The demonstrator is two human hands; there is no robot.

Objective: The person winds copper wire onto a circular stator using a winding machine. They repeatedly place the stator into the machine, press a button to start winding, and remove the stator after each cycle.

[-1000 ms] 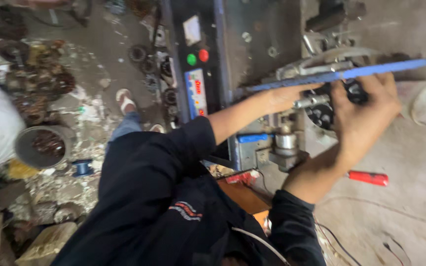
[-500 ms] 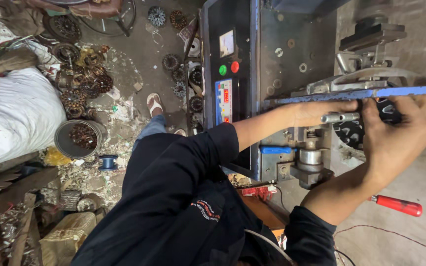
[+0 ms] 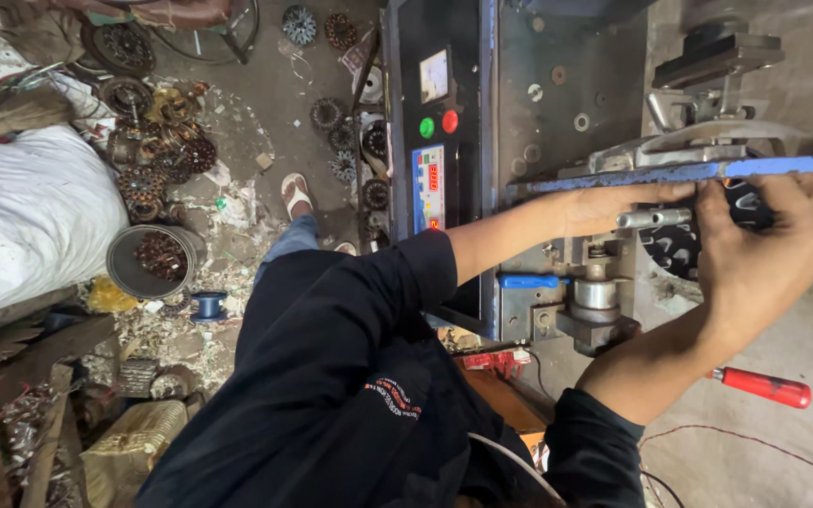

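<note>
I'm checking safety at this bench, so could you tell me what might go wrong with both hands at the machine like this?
The left hand and right hand both sit at the dark slotted part under the blue bar; fingers could be pinched if the machine starts. The red-handled tool lies by the right forearm and might be knocked away.

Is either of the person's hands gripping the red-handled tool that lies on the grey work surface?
No: the red-handled tool lies untouched on the surface, while the left hand and right hand are at the black slotted round part.
</note>
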